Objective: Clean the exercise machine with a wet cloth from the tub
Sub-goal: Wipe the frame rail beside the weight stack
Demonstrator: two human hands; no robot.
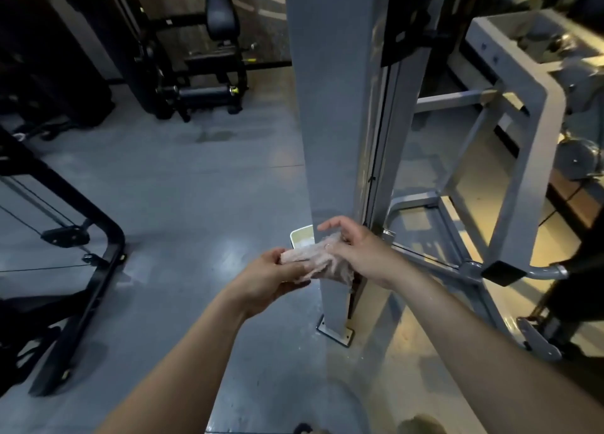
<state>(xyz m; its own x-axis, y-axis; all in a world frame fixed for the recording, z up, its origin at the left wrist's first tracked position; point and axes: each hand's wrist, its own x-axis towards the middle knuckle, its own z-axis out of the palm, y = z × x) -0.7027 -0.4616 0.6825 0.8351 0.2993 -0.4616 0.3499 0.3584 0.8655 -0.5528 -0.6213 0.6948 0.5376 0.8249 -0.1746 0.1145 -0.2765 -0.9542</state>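
A crumpled pale pink cloth (pixel 318 262) is stretched between both my hands in front of the grey upright column (pixel 330 106) of the exercise machine. My left hand (pixel 273 278) grips its left end with curled fingers. My right hand (pixel 353 245) holds the right part, thumb and fingers around it, index finger extended toward the column. Behind the cloth, a white tub (pixel 302 236) stands on the floor beside the column, mostly hidden.
The column's base plate (pixel 336 334) is bolted to the grey floor. A grey frame (pixel 510 185) with dumbbells stands to the right. Black machines stand at the left (pixel 81 237) and at the back (pixel 202 74). Open floor lies between them.
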